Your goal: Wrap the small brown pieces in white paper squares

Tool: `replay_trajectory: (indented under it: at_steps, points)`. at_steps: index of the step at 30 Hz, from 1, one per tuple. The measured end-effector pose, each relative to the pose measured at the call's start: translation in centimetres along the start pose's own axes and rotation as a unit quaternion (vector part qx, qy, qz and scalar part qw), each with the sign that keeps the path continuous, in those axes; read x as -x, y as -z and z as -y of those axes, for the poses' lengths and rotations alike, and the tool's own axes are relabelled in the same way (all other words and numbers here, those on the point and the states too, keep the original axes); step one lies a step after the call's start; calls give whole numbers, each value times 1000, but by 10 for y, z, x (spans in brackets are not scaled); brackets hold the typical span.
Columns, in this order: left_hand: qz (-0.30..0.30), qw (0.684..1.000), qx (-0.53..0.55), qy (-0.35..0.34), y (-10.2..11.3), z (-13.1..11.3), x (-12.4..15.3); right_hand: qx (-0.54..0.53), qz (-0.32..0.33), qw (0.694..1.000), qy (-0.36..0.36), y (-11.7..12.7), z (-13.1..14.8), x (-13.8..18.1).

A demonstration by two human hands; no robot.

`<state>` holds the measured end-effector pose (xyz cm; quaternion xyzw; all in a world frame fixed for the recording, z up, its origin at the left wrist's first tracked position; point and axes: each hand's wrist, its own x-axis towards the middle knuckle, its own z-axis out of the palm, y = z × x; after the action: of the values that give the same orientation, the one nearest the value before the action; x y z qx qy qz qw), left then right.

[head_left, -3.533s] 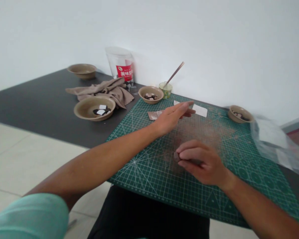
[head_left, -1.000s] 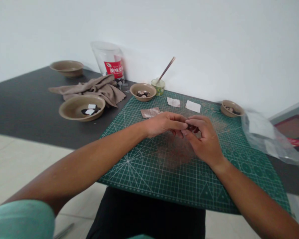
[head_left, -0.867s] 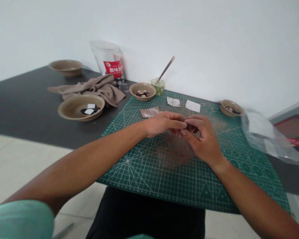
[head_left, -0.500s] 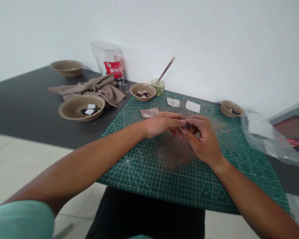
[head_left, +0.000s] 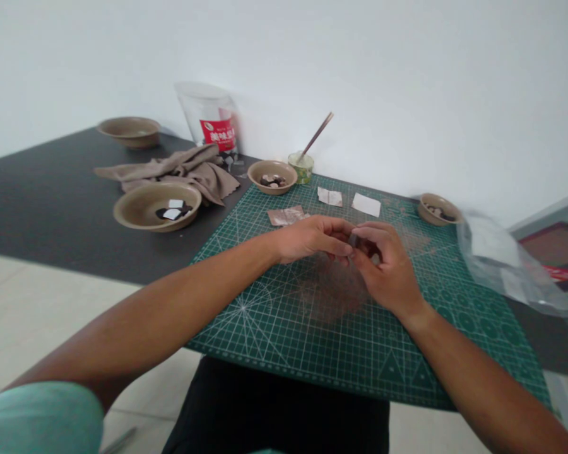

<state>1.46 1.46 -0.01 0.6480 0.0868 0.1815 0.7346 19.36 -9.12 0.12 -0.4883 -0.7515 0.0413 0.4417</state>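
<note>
While both hands meet above the middle of the green cutting mat (head_left: 274, 315), I see the left hand (head_left: 312, 238) and the right hand (head_left: 388, 265) pinched fingertip to fingertip on one small dark piece (head_left: 354, 240), held just clear of the mat.

Containers, from my left to right. A far bowl (head_left: 129, 130) stands at the back of the dark tabletop (head_left: 52, 202); I cannot see into it. A large bowl (head_left: 157, 206) near the mat's left edge holds a few dark and white flat bits. A clear jar (head_left: 209, 120) with a red label stands by the wall, behind a crumpled brown cloth (head_left: 180, 171). A small bowl (head_left: 272, 176) on the mat's far corner holds a cluster of dark and pale bits. Just beside it, a little cup (head_left: 303, 168) carries a thin stick (head_left: 317, 135) that leans up to the right. Another small bowl (head_left: 438, 209) at the mat's far right edge holds a few dark bits. A clear plastic bag (head_left: 502, 265) lies blurred at the right.

Three paper slips lie beyond the hands: a brownish slip (head_left: 286, 215) and two white slips (head_left: 329, 196) (head_left: 366, 204).

The piece is mostly covered by fingertips, so I cannot tell its long axis or which way it points.
</note>
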Motion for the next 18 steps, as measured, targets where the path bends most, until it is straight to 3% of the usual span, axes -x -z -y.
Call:
replay_trajectory:
  at_steps: [4,11,18]
  points:
    - [0,1000,4,-3,0,0,0,-5,0,1000,0,0,0,0]
    - [-55,998,-7,4,-4,-3,0,-24,19,999,-27,-2,-1,0]
    - [-214,976,-9,-23,5,3,-11,48,9,993,-111,9,-39,-13]
